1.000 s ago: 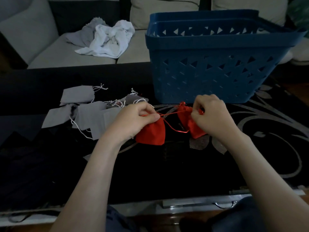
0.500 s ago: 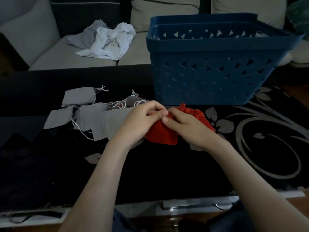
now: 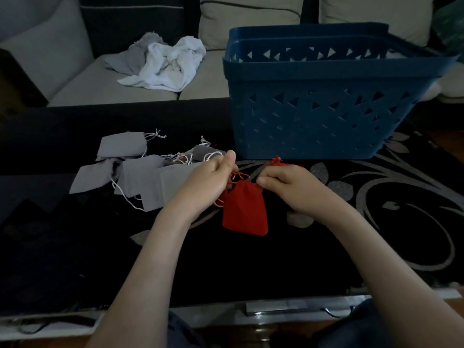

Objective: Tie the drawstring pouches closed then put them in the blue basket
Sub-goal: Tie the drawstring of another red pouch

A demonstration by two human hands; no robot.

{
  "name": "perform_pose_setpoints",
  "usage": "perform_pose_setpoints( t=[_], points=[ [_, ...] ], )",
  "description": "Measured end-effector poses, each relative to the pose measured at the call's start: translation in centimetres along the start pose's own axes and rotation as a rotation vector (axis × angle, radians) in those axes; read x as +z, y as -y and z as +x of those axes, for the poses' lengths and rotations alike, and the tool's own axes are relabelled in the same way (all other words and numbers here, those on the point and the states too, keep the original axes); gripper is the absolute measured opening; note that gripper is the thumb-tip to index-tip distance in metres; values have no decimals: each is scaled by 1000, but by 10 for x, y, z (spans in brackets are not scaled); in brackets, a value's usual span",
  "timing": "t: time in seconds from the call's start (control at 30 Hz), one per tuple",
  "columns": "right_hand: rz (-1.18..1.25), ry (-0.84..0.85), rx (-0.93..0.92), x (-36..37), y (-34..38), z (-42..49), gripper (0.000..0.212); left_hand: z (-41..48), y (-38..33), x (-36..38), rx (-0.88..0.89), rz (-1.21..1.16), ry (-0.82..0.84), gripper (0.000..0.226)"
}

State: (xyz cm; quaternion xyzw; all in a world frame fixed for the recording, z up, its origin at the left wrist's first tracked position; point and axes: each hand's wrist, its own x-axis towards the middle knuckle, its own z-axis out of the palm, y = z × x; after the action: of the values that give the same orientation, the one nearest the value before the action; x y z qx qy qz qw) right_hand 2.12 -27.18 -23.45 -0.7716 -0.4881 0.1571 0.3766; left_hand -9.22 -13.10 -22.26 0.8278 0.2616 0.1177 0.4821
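Far left, flat grey cloth pouches (image 3: 140,172) with thin white cords lie heaped on the dark table (image 3: 251,267). The left hand (image 3: 213,178), fingers curled, pinches the red drawstring (image 3: 238,176) of a small, soft red pouch (image 3: 244,212) held low between both hands. The right hand (image 3: 288,187), also curled, pinches the pouch's gathered mouth. The knot seems underway and next needs pulling tight. Beyond stands the rigid blue basket (image 3: 326,116), its wall pierced with triangles.
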Motion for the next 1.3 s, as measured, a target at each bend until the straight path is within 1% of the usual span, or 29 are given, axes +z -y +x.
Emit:
perform_pose_setpoints(
  t=[0.07, 0.13, 0.2, 0.27, 0.37, 0.43, 0.53, 0.6, 0.63, 0.67, 0.77, 0.8, 0.87, 0.9, 0.93, 1.03, 1.07, 1.1, 1.13, 1.2, 1.27, 1.3],
  points=[
    [-14, -18, 0, -4, 0, -1, 33, 0, 1, 1, 28, 18, -26, 41],
    [-25, -67, -7, -7, 0, -1, 35, 1, 3, 1, 84, 56, -40, 28],
    [-38, -112, -14, -11, -2, -1, 36, 1, 5, 2, 121, -21, -19, 19],
    [-57, -127, 2, -15, -3, -1, 36, 1, 5, 2, 145, -89, -2, 16],
    [-97, -159, 47, -15, -6, -2, 33, 3, 8, 2, 127, -71, 23, 10],
    [-108, -191, 99, -13, -10, -2, 27, 5, 12, -2, 53, -34, 86, 11],
    [-117, -185, 168, -15, -16, -4, 28, 2, 18, -11, -97, 107, 254, 27],
    [-135, -168, 160, -23, -17, -4, 27, 0, 18, -17, -156, 156, 271, 36],
    [-147, -149, 149, -27, -17, -5, 25, -1, 17, -19, -163, 101, 252, 39],
    [-149, -128, 138, -29, -18, -5, 24, -1, 15, -20, -164, -13, 222, 42],
    [-128, -69, 108, -28, -15, -5, 22, -1, 0, -21, -153, -482, 129, 45],
    [-134, -46, 95, -25, -13, -5, 22, -2, -6, -21, -132, -640, 130, 46],
    [-160, -4, 80, -21, -10, -3, 24, -4, -17, -17, -96, -938, 192, 43],
    [-174, 8, 79, -20, -8, -3, 25, -6, -21, -15, -92, -1027, 226, 40],
    [-184, 13, 82, -20, -7, -2, 27, -7, -23, -13, -89, -1051, 244, 35],
    [-163, -3, 121, -20, -6, -4, 35, -10, -22, -6, -46, -888, 233, 19],
    [-138, -30, 123, -20, -5, -4, 35, -9, -21, -5, -33, -819, 214, 12],
    [-93, -60, 111, -19, -3, -5, 34, -8, -20, -4, -33, -759, 189, 10],
    [-33, -84, 86, -19, 0, -5, 30, -7, -18, -3, -46, -708, 162, 13],
    [48, -90, -2, -17, 7, -6, 23, -5, -16, 1, -70, -638, 135, 13],
    [20, -98, -106, -14, 10, -6, 17, -6, -17, 7, -102, -620, 132, 15],
    [-13, -114, -142, -12, 11, -6, 17, -6, -16, 10, -124, -617, 127, 18]
  ],
)
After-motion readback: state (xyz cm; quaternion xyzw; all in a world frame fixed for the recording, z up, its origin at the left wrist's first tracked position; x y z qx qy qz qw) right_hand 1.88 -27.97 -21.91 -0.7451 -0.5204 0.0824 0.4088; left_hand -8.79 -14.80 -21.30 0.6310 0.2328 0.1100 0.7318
